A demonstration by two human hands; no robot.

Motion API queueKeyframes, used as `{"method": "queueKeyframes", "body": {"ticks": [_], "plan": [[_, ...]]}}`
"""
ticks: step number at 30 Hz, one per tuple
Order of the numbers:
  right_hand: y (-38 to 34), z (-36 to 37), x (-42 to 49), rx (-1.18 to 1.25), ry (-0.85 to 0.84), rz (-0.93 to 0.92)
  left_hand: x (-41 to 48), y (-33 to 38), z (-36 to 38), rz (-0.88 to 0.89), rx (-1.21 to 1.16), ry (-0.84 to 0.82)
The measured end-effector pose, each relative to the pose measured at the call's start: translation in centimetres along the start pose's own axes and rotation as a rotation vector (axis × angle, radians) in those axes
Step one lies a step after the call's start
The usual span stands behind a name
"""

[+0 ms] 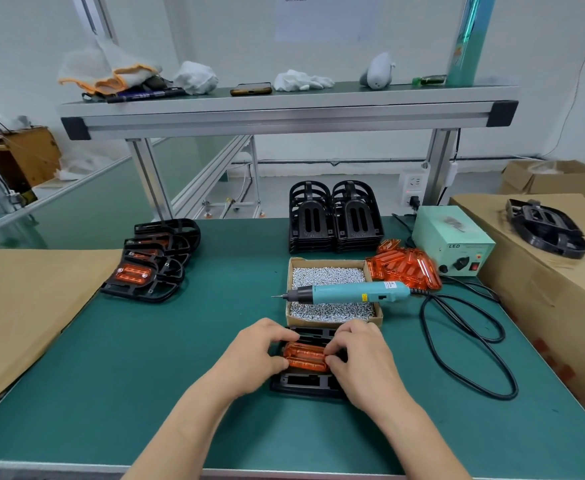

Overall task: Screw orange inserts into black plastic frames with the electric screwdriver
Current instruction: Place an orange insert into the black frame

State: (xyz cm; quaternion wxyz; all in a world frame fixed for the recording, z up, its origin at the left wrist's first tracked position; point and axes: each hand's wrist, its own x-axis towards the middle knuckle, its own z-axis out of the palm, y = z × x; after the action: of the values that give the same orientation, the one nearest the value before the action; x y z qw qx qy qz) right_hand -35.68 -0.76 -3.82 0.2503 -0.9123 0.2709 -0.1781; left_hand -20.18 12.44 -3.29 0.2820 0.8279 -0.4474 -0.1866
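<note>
A black plastic frame (304, 384) lies flat on the green mat in front of me, with an orange insert (305, 356) seated in its middle. My left hand (256, 355) pinches the insert's left end, and my right hand (363, 362) pinches its right end. The teal electric screwdriver (349, 293) lies untouched across a cardboard box of silver screws (329, 277), tip pointing left. Loose orange inserts (405, 266) are piled to the right of the box.
Two stacks of bare black frames (336, 216) stand behind the screw box. Frames fitted with orange inserts (152, 265) overlap at the left. A power supply (453, 240) and looped black cable (471, 344) sit to the right, beside a cardboard carton (543, 292) carrying another frame.
</note>
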Motion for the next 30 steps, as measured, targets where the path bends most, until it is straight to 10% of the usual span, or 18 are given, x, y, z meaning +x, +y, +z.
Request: {"method": "queueKeyframes", "body": {"ticks": [30], "plan": [[0.2,0.0,0.4,-0.001,-0.054,-0.022,-0.6,-1.2,0.9,-0.081,-0.35,0.145]]}}
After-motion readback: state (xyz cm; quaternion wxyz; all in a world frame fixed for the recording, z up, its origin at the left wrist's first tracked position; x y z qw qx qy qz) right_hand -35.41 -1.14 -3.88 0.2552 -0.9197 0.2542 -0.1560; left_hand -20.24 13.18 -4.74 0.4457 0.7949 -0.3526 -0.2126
